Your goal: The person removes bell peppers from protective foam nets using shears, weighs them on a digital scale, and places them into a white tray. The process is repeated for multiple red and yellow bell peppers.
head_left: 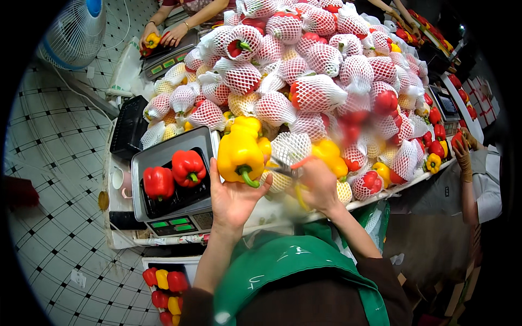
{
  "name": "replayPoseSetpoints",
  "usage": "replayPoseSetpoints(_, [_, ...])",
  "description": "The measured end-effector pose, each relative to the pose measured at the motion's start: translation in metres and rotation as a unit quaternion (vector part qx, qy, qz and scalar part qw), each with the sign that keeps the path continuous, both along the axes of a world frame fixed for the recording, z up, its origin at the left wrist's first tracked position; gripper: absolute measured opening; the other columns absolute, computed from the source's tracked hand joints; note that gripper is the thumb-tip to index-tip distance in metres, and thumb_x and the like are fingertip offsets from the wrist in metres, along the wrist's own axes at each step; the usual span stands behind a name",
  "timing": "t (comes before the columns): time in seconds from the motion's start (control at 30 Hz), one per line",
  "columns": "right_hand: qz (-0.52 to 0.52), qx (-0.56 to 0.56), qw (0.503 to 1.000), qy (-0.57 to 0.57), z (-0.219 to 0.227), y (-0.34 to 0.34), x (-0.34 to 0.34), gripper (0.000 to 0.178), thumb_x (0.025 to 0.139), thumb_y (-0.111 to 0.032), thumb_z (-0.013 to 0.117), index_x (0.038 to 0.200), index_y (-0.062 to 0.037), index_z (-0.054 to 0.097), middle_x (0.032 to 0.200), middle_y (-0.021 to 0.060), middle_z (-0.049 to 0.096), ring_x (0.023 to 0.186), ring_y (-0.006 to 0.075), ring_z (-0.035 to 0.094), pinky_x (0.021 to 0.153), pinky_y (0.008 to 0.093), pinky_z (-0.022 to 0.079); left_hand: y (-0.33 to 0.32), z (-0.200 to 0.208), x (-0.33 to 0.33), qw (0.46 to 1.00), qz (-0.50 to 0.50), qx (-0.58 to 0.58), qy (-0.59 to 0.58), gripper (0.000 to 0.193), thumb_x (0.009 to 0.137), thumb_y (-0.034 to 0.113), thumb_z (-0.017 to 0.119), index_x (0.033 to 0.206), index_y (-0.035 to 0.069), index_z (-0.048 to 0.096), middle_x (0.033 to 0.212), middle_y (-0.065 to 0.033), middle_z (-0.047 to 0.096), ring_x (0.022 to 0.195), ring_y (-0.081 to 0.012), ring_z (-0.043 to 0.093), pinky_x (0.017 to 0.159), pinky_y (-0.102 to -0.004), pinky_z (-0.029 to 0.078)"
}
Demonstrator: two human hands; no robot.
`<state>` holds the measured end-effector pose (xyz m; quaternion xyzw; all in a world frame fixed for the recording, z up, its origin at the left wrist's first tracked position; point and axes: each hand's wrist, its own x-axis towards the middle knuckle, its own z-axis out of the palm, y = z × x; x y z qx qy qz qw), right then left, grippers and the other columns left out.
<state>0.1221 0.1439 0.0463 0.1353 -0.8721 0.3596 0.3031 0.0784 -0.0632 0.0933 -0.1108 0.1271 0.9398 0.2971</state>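
My left hand cradles a yellow bell pepper from below, its green stem pointing down toward me. To the right, my right hand is closed round a pair of scissors, smeared by motion, with the metal blades pointing at the pepper. The blades look apart from the stem. Left of my left hand stands a weighing scale. On it a black tray bears two red bell peppers, one on the left and one on the right.
A tall heap of peppers in white foam nets fills the table beyond my hands. A black crate and a pink mug sit at left, near a fan. Co-workers' hands handle peppers across the table; another person works at right.
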Motion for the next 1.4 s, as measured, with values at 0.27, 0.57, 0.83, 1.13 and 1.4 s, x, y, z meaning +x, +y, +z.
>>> replayPoseSetpoints(0.27, [-0.064,0.086,0.994,0.026,-0.011,-0.009,0.013,0.052,0.056,-0.036,0.081,0.094,-0.0075,0.060,0.080,0.0069,0.057,0.073,0.0263,0.054,0.065,0.0360,0.044,0.010,-0.010,0.002,0.996,0.031,0.068,-0.039,0.062,0.091,0.050,0.047,0.135,0.007,0.042,0.137,-0.0180,0.043,0.123,-0.0350,0.044,0.099,-0.0443,0.039])
replayPoseSetpoints(0.57, [-0.068,0.028,0.997,0.011,-0.019,-0.022,0.021,0.042,0.058,-0.028,0.081,0.086,-0.0056,0.058,0.074,0.0090,0.056,0.066,0.0262,0.055,0.057,0.0350,0.045,0.024,-0.021,0.026,0.988,0.055,0.040,-0.138,0.073,0.082,0.042,0.066,0.132,-0.002,0.038,0.134,-0.0204,0.042,0.125,-0.0389,0.042,0.107,-0.0477,0.036])
replayPoseSetpoints(0.83, [-0.038,0.078,0.995,0.038,-0.029,-0.024,0.022,0.031,0.064,-0.022,0.077,0.078,-0.0059,0.055,0.062,0.0078,0.051,0.055,0.0246,0.053,0.048,0.0348,0.042,0.020,-0.030,0.033,0.988,0.118,-0.051,-0.082,0.069,0.081,0.042,0.069,0.129,0.002,0.041,0.130,-0.0149,0.045,0.117,-0.0295,0.049,0.102,-0.0456,0.042])
replayPoseSetpoints(1.13, [-0.152,0.220,0.963,-0.004,-0.006,0.023,-0.054,0.023,0.071,-0.021,0.072,0.086,-0.0070,0.061,0.074,0.0093,0.059,0.067,0.0261,0.060,0.059,0.0386,0.048,-0.023,0.000,0.024,0.931,0.180,-0.266,0.174,0.058,0.087,0.035,0.062,0.133,0.010,0.037,0.128,-0.0071,0.049,0.114,-0.0236,0.053,0.093,-0.0408,0.047])
replayPoseSetpoints(1.4, [-0.184,0.320,0.904,-0.214,0.056,0.020,-0.070,0.033,0.068,-0.031,0.077,0.079,-0.0031,0.065,0.082,0.0137,0.064,0.079,0.0269,0.063,0.067,0.0362,0.050,-0.046,-0.004,0.030,0.852,0.220,-0.403,0.252,0.073,0.079,0.012,0.073,0.135,0.001,0.028,0.122,-0.0147,0.049,0.112,-0.0207,0.053,0.095,-0.0351,0.046])
